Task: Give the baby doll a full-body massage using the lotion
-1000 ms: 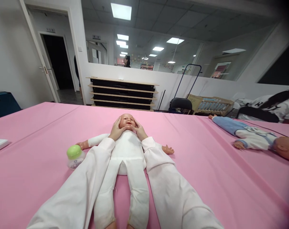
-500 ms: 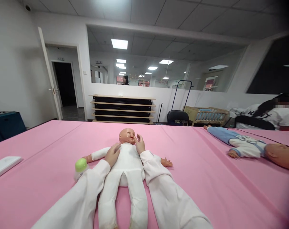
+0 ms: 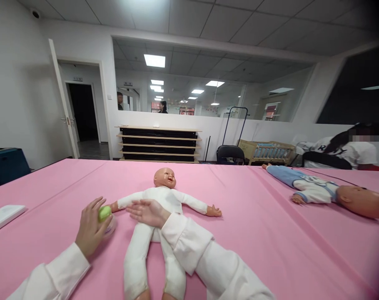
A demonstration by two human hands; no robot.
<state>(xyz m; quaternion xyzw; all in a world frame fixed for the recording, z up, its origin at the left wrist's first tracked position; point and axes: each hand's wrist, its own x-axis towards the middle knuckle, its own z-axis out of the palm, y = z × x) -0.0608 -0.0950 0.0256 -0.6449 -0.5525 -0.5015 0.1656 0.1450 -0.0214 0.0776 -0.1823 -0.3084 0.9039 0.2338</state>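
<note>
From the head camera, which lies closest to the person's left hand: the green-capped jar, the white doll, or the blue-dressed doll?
From the left hand:
1. Green-capped jar, under its fingers.
2. White doll, just to the right, mid-table.
3. Blue-dressed doll, far right of the pink table.

Around the white-suited doll, the pink counter lies bare to its right as far as the second doll near the right edge, and bare beyond its head to the far edge. To its left the way is tighter: a green-capped bottle stands just beside its outstretched arm, with the left hand curled round it. Further left a flat white object lies well apart.
</note>
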